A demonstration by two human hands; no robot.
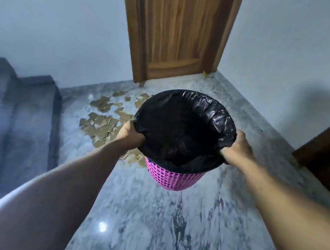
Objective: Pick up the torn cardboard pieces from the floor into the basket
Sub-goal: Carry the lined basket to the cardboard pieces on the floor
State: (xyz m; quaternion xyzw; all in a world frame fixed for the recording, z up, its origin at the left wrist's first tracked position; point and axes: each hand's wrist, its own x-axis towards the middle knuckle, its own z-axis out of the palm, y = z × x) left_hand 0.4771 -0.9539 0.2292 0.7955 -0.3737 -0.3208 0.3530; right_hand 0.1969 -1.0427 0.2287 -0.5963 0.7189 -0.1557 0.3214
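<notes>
Above marble floor [169, 219], upright basket [174, 180], mouth upward.

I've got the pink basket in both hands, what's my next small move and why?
Probably set the basket down on the floor beside the torn cardboard pieces. Both your left hand and right hand grip its rim, so neither is free to pick up pieces.

A home: grey sofa [15, 119], wooden door [178, 28], marble floor [169, 219].
</notes>
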